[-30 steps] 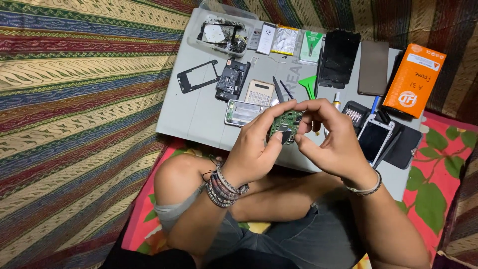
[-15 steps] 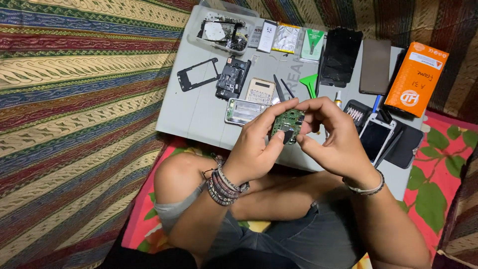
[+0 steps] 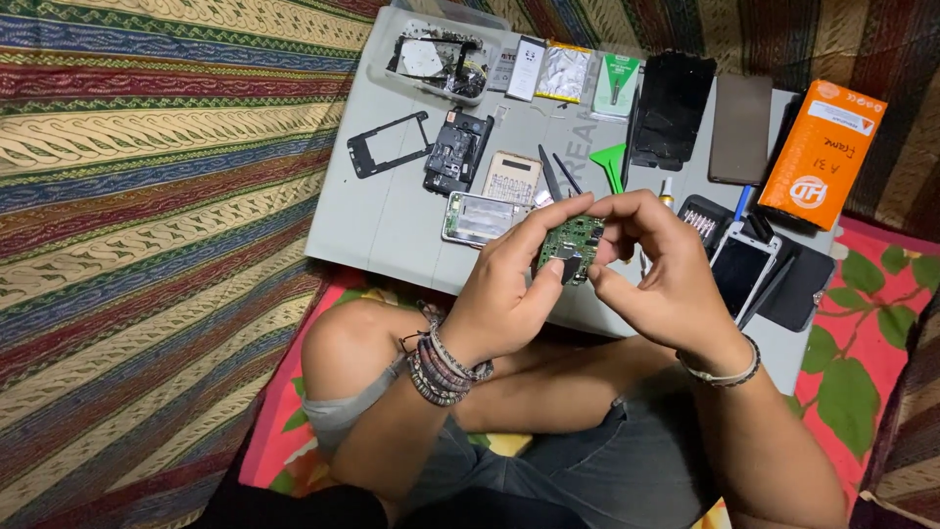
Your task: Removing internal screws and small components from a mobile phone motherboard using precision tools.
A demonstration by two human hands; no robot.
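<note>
Far left on the grey board (image 3: 392,230): an empty black phone frame (image 3: 389,143), then a stripped phone body (image 3: 457,152). Centre, above the board's near edge: left hand (image 3: 509,284) closed around a small green circuit board (image 3: 569,247), thumb and fingers pinching it. Right hand (image 3: 666,279) curled, fingertips on the board's right edge, seemingly gripping too. Far right: an orange box (image 3: 822,155).

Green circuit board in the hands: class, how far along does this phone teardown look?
Done: the phone is apart; a black frame, a chassis and a battery lie on the grey board. In hand: the left hand and right hand pinch the green circuit board. Left: nothing looks reassembled yet.
</note>
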